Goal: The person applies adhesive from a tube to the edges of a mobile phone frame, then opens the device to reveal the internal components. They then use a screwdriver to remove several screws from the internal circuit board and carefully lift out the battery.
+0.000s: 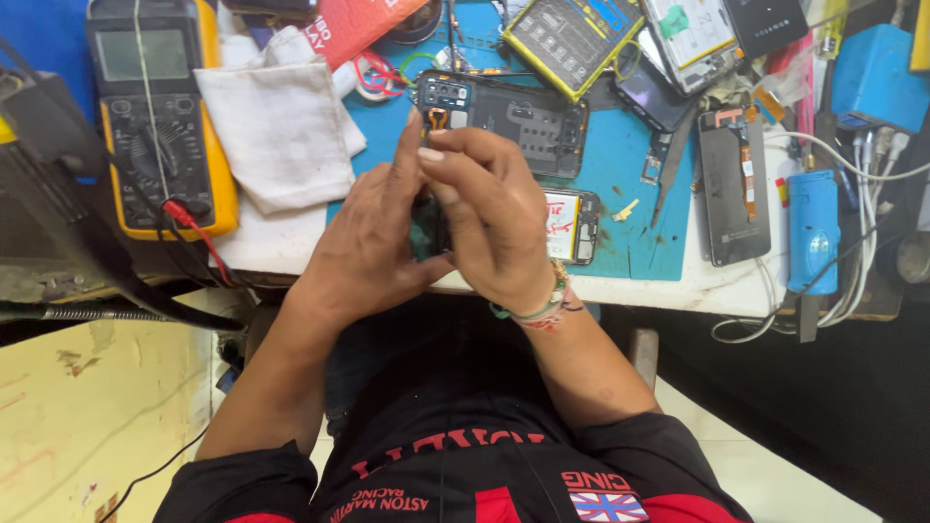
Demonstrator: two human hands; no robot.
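A small dark part (427, 229), most likely a piece of a phone, is held tight between the left hand (373, 247) and the right hand (494, 218). Both hands are closed around it, so very little of it can be seen. It is held up in the air, just in front of the edge of the work table (678, 281), close to the body, likely so that it can be looked at well and kept still. The fingers of the right hand are curled over the top, and the left hand is pressed in from the side with its fingers pointing up. Both wrists are bent inward and the arms come in from the two sides. A band of beads (542, 305) is worn on the right wrist.

Just behind the hands, an opened phone (518, 121) is laid on a blue mat (620, 165), with its inside showing. A white cloth (281, 126) and a yellow meter (160, 116) are set to the left. A second open phone (572, 225) is partly hidden by the right hand.
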